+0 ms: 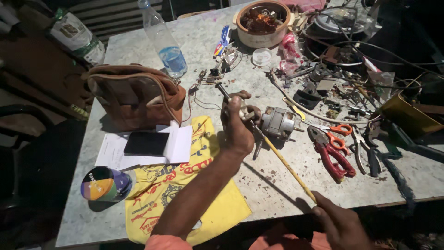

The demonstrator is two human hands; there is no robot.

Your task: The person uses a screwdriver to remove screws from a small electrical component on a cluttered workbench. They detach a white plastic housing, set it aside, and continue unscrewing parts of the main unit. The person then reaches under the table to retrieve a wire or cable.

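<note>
Meanwhile, at centre frame beside a brown bag (136, 95) and a yellow cloth (185, 194) on the worktop (277, 185), the left hand (237, 125) clamps a small electric motor (277, 122), evidently steadying it. Lower right, the right hand (340, 224) grips a long yellow-handled tool (286, 166) angled into the motor; red pliers (330, 155) lie just beyond.

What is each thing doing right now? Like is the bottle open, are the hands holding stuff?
Left hand: closed around a tool, pressed against the motor.
Right hand: gripping the end of the long yellow rod.
Small motor: lying on its side on the table.
Water bottle: upright, partly full; cap not visible.
Brown bag: standing, top open.
Orange scissors: lying flat, closed.
Red pliers: lying flat, unused.
</note>
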